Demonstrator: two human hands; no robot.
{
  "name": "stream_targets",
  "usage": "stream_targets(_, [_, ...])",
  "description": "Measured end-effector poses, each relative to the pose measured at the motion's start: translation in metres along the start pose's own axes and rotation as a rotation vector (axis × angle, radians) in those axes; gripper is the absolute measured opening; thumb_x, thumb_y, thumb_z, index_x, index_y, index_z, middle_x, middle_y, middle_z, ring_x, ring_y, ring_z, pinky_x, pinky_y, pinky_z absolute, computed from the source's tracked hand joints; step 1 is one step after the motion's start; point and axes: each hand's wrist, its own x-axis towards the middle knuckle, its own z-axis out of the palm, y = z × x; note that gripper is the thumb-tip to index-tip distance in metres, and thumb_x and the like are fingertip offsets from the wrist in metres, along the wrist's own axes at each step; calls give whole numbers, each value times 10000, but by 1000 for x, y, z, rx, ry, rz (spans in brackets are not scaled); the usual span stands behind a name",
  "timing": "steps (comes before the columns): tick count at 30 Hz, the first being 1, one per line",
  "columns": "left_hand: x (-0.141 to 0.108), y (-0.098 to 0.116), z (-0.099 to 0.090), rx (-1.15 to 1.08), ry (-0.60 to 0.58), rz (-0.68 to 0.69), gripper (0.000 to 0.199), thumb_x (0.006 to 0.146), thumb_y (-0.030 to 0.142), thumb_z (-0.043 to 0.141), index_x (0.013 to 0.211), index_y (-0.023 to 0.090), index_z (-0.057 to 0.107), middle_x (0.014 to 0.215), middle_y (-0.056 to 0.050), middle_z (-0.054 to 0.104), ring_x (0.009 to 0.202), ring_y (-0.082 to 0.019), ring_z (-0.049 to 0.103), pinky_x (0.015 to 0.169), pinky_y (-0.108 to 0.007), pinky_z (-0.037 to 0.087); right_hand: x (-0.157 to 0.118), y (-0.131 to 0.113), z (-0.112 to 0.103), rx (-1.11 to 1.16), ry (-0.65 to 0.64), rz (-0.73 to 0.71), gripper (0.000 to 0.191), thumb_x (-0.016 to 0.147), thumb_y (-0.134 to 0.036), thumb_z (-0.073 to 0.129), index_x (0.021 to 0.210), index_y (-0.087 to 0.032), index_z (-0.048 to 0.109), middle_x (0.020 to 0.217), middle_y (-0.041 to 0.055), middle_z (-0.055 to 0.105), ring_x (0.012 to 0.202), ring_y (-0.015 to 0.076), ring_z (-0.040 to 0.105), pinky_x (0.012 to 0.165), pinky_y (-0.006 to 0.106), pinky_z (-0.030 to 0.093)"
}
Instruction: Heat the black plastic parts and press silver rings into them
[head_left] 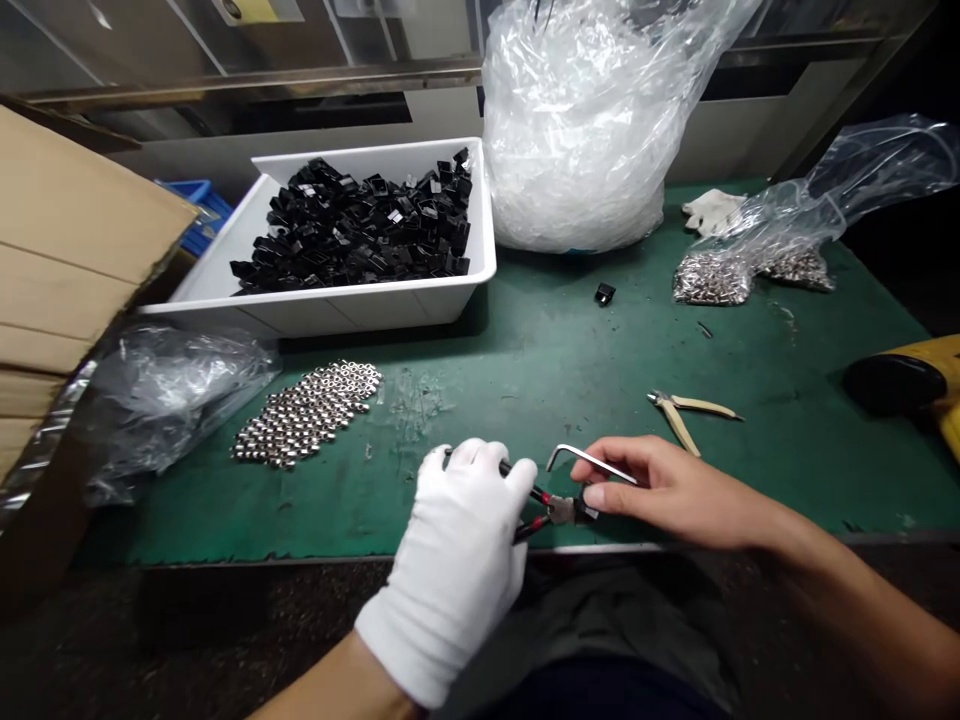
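My left hand [469, 530], in a white glove, is wrapped round the handles of pliers [561, 509] with black and red grips. Their jaws point right and touch a small black plastic part [586, 508]. My bare right hand [660, 490] pinches that part between thumb and finger. An L-shaped hex key [592, 459] also lies in the right hand, its bent end sticking out to the left. How the jaws meet the part is mostly hidden by the thumb. Both hands are over the front edge of the green tabletop [517, 380].
A white bin [352, 305] of black parts stands behind at left. Rows of small metal fittings [307, 415] lie before it. Yellow-handled cutters [686, 410], a loose black part [604, 293], bags of metal pieces [712, 278], a large clear bag [577, 130] and a yellow tool [907, 380] surround the hands.
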Motion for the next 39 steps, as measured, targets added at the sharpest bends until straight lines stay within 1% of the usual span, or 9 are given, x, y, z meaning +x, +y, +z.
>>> stream_targets(4, [-4, -6, 10, -148, -102, -64, 191, 763, 195, 597, 939, 266, 618, 943, -54, 561, 917, -256, 517, 788, -395, 408, 11, 1, 2, 50, -31, 39, 258, 915, -431, 633, 963, -181, 673, 840, -14, 599, 759, 127, 477, 682, 246, 360])
stream_targets(9, [-9, -11, 24, -304, -189, -88, 153, 812, 219, 569, 942, 287, 614, 930, -31, 565, 876, -218, 525, 749, -326, 390, 17, 3, 4, 134, -75, 45, 323, 916, -462, 619, 889, -146, 683, 846, 15, 653, 719, 109, 495, 638, 220, 360])
stream_targets(12, [-9, -12, 27, -371, -217, -91, 167, 835, 213, 548, 973, 288, 605, 953, -24, 573, 887, -203, 534, 772, -309, 400, 19, 5, 3, 238, -100, 71, 364, 896, -505, 625, 875, -143, 655, 788, 20, 668, 550, 69, 388, 472, 204, 249])
stream_targets(15, [-7, -12, 25, -416, -229, -86, 154, 863, 233, 539, 994, 285, 601, 996, -24, 583, 922, -199, 542, 817, -307, 409, 20, 5, 1, 323, -127, 103, 353, 882, -508, 636, 898, -155, 619, 751, 18, 668, 453, 55, 258, 403, 232, 125])
stream_targets(21, [-5, -7, 20, -446, -228, -93, 127, 867, 241, 558, 985, 269, 597, 1001, -29, 596, 944, -200, 547, 838, -306, 416, 18, -1, 1, 346, -83, 105, 331, 893, -498, 616, 860, -170, 580, 757, 29, 689, 439, 55, 274, 398, 227, 136])
stream_targets(26, [-5, -2, 23, -429, -193, -91, 103, 842, 177, 546, 909, 237, 597, 928, -30, 599, 885, -188, 555, 810, -299, 426, 16, -5, 0, 322, -91, 48, 302, 887, -437, 641, 808, -149, 592, 708, 37, 688, 541, 74, 479, 465, 191, 253])
stream_targets(27, [-5, -1, 23, -435, -188, -91, 106, 841, 171, 543, 901, 234, 602, 915, -28, 601, 869, -183, 557, 802, -296, 430, 16, -5, -1, 329, -108, 54, 303, 884, -439, 644, 801, -155, 578, 687, 32, 685, 519, 72, 467, 453, 191, 242])
stream_targets(31, [-5, 2, 24, -464, -180, -107, 112, 830, 145, 534, 859, 220, 611, 851, -18, 600, 781, -158, 549, 752, -276, 429, 19, -5, -1, 380, -139, 87, 334, 880, -493, 629, 806, -182, 532, 602, 2, 662, 384, 50, 287, 360, 202, 143])
stream_targets(39, [-3, 1, 22, -496, -202, -147, 75, 858, 161, 502, 841, 221, 544, 842, 0, 569, 779, -153, 518, 742, -277, 404, 25, -7, 3, 473, -73, 82, 338, 887, -515, 612, 819, -192, 535, 579, -13, 633, 382, 51, 316, 328, 169, 175])
